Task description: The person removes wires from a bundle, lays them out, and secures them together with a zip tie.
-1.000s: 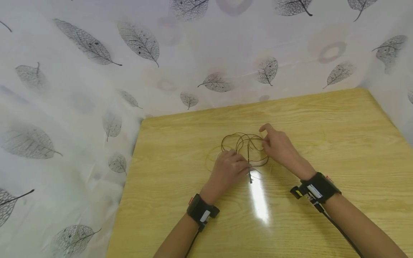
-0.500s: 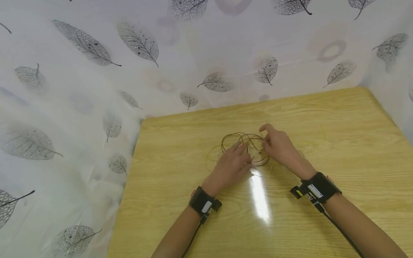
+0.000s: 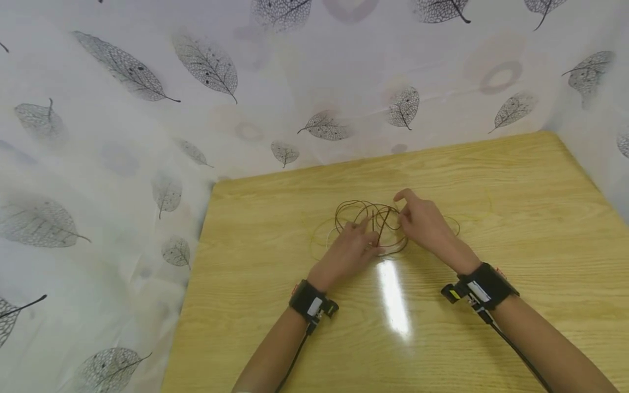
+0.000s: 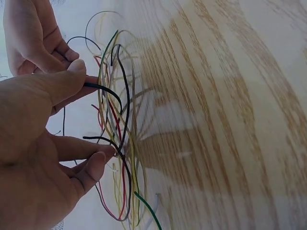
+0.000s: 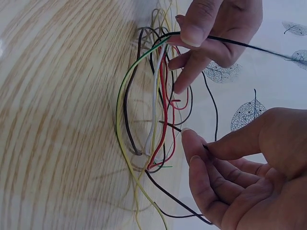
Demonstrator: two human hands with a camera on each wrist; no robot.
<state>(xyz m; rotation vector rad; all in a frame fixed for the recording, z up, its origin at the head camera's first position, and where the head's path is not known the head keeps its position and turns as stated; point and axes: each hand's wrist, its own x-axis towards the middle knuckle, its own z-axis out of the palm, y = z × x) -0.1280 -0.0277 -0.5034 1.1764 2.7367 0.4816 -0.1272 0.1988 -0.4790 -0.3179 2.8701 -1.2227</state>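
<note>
A loose bundle of thin wires [image 3: 351, 203] in black, red, white, yellow and green lies looped on the table between both hands. My left hand [image 3: 346, 251] reaches into the loops from the near left. Its thumb [image 4: 72, 79] and a finger pinch a black wire [image 5: 235, 43], while the other fingers sit among the strands. On the far right of the bundle, my right hand [image 3: 425, 224] pinches another dark strand [image 5: 173, 126] between thumb and fingertips, its short end sticking out. A dark straight length [image 3: 384, 226] slants between the two hands.
The wood-grain table [image 3: 265, 305] spreads around the bundle, with a bright reflection near the hands. Pale cloth [image 3: 236, 125] with leaf prints hangs along its far, left and right sides. A black camera strap [image 3: 307, 300] with a cable sits on each wrist.
My left hand has moved slightly away from me into the loops. The dark strip that stuck out toward me is out of sight; a dark straight length slants between the hands. My right hand stays put.
</note>
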